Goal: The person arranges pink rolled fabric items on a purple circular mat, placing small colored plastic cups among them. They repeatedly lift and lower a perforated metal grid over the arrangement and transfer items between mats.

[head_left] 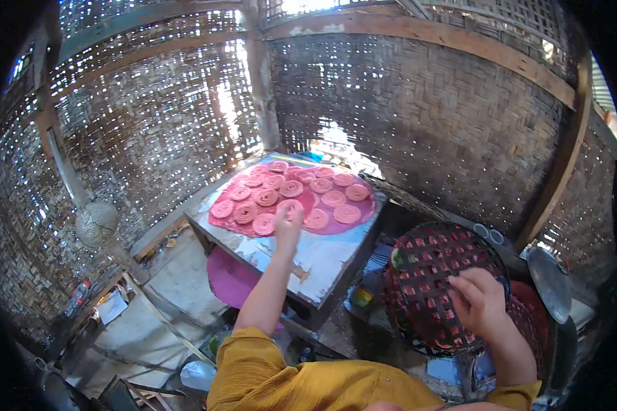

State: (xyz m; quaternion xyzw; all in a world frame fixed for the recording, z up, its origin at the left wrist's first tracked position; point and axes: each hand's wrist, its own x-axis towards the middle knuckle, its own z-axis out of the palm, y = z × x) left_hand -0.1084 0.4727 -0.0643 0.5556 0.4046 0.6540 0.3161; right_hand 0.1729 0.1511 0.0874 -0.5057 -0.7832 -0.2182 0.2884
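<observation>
Fingers (281,214) of L hand (288,226) @ pink coil (292,203).

Table (322,264) under pink mats (367,210) and coils (266,197)

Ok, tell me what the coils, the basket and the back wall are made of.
Coils: perhaps dough, matte pink, with ridged strands wound into spirals. Basket: possibly plastic, dark; flat strips cross in an open lattice. Back wall: likely split bamboo, dull brown, strips woven in a zigzag pattern.
</observation>
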